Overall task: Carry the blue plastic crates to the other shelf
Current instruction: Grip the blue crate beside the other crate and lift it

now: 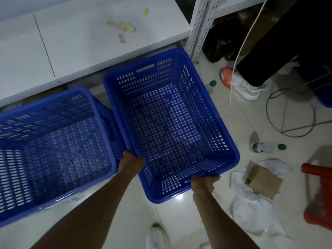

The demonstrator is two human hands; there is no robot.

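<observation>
Pale floor tiles (224, 108) and a white shelf (86, 38) framed the scene, with the held blue crate (170, 123) at its centre, empty and tilted, its far end close to the shelf edge. The left hand (132, 161) was closed over the near left rim and the right hand (204, 180) was curled around the near right corner, both clamped on plastic. A second blue crate (52, 141) sat just beside it on the left, nearly touching.

To carry it well, I judged the grip should shift toward the handle slots so the load hangs level, and the crate should be lifted clear of its neighbour before turning.

Further out lay a bottle (265, 147), a cardboard box (263, 180), white cloth (251, 212), loose cables (291, 121) and another person's shoe (242, 83), all trip hazards.
</observation>
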